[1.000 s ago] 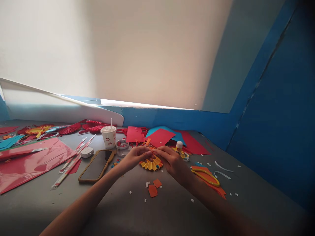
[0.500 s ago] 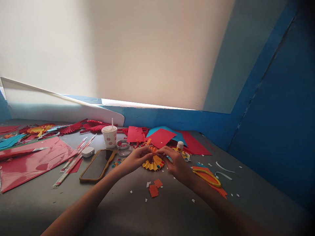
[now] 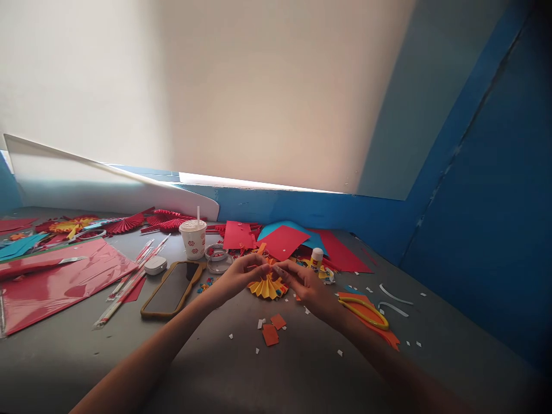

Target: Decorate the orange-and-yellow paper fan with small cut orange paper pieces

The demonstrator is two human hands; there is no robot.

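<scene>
My left hand (image 3: 239, 276) and my right hand (image 3: 304, 284) meet fingertip to fingertip over a yellow pleated paper fan (image 3: 267, 287) lying on the grey table (image 3: 241, 368). Both hands are closed in a pinch on a small orange paper piece (image 3: 268, 268) between them. The piece is mostly hidden by my fingers. Two loose orange paper scraps (image 3: 271, 330) lie on the table just in front of the fan.
Yellow-handled scissors (image 3: 364, 310) rest on orange paper to the right. A glue stick (image 3: 317, 259), red and blue sheets (image 3: 282, 238), tape rolls (image 3: 217, 259), a paper cup with a straw (image 3: 192, 238), a phone (image 3: 171, 289) and a large red sheet (image 3: 60, 279) lie around. A blue wall (image 3: 474, 230) stands at right.
Both hands stayed over the yellow fan, shifting slightly; the fingertips parted a little half a second ago and have come back together in a pinch.
</scene>
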